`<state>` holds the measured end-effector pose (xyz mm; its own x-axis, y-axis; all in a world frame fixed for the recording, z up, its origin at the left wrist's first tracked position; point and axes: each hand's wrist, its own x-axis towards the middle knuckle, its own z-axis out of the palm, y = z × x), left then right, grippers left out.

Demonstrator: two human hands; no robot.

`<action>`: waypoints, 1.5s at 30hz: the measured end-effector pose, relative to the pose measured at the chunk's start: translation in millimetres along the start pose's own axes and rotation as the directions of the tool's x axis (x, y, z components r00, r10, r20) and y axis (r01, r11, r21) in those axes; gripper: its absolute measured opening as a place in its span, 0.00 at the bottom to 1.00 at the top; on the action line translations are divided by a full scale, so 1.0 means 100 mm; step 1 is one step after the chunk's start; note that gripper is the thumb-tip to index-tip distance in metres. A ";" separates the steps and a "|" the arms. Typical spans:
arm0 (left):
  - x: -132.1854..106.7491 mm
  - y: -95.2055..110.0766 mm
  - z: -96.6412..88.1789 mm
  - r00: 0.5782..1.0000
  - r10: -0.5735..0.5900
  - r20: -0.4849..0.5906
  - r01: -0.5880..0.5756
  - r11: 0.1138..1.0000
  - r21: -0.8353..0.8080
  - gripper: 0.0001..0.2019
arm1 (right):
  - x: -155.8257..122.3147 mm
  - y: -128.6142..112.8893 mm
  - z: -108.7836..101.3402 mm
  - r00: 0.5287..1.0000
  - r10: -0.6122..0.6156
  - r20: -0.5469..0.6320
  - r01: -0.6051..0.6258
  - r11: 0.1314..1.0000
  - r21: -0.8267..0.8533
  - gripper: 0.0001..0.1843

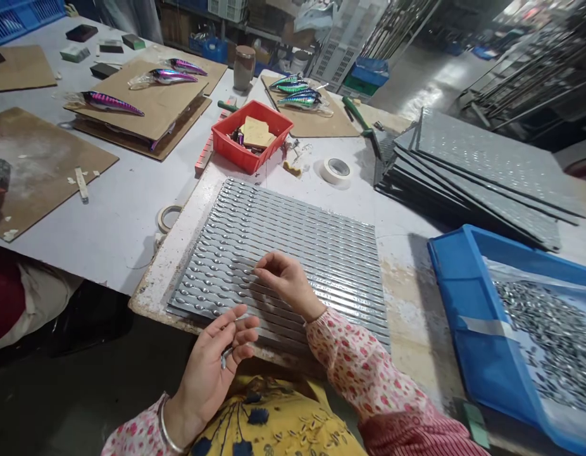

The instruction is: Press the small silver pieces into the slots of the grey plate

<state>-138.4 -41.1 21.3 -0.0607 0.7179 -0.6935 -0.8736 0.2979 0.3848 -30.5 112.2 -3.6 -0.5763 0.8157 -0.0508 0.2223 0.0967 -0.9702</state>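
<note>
A grey ridged tray (293, 247) with rows of small moulded pockets lies on the table before me. My right hand (286, 278) rests on its near half, fingertips pinched together on a pocket, perhaps on a tiny metal piece that I cannot make out. My left hand (217, 364) hovers palm-up at the table's near edge, fingers curled loosely around a few small silvery metal pieces (225, 358).
A blue bin (457, 291) of small metal pieces stands at the right. Stacked grey trays (483, 171) lie behind it. A red basket (250, 136), tape rolls (335, 170), and boards with painted fishing lures (112, 102) are farther back. A person's clothing shows at the left edge.
</note>
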 end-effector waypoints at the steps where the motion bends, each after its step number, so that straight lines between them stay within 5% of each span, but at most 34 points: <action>1: 0.00 0.00 -0.01 1.000 -0.010 -0.001 0.010 1.000 0.012 0.13 | 0.05 0.04 0.00 1.000 -0.008 -0.020 0.007 0.997 -0.071 0.07; 11: 0.02 -0.05 -0.10 0.992 -0.021 0.124 0.027 0.998 -0.048 0.09 | 0.14 0.09 0.11 0.972 -0.234 -0.031 0.160 0.750 -0.642 0.03; 22: 0.01 -0.09 -0.13 0.991 0.029 0.133 -0.033 0.999 0.025 0.04 | 0.19 0.09 0.07 0.984 -0.171 0.047 0.156 0.706 -0.691 0.04; 31: 0.03 -0.07 -0.08 0.998 0.051 0.020 -0.051 0.999 0.008 0.08 | 0.25 0.06 0.08 0.997 -0.072 0.002 0.051 0.684 -0.727 0.05; 36: 0.05 -0.02 -0.05 0.995 0.094 -0.039 -0.097 0.992 -0.085 0.09 | 0.16 0.00 0.05 0.989 -0.145 0.029 0.139 0.844 -0.518 0.04; 39: 0.07 -0.01 -0.02 0.995 0.095 -0.033 -0.098 0.986 -0.137 0.08 | 0.00 -0.13 0.02 0.944 -0.212 0.253 0.259 0.951 -0.168 0.05; 42: 0.09 -0.01 0.03 0.996 0.084 0.014 -0.081 0.985 -0.151 0.07 | -0.14 -0.23 0.03 0.885 -0.262 0.385 0.273 0.962 0.027 0.06; 45: 0.11 -0.02 0.07 0.997 0.061 0.047 -0.054 0.988 -0.142 0.06 | -0.18 -0.25 0.05 0.902 -0.267 0.340 0.255 0.964 0.080 0.07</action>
<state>-134.3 -29.4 17.3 -0.0916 0.7634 -0.6394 -0.9285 0.1665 0.3318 -29.8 92.0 20.5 -0.8464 0.5158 0.1324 0.0045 0.2556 -0.9668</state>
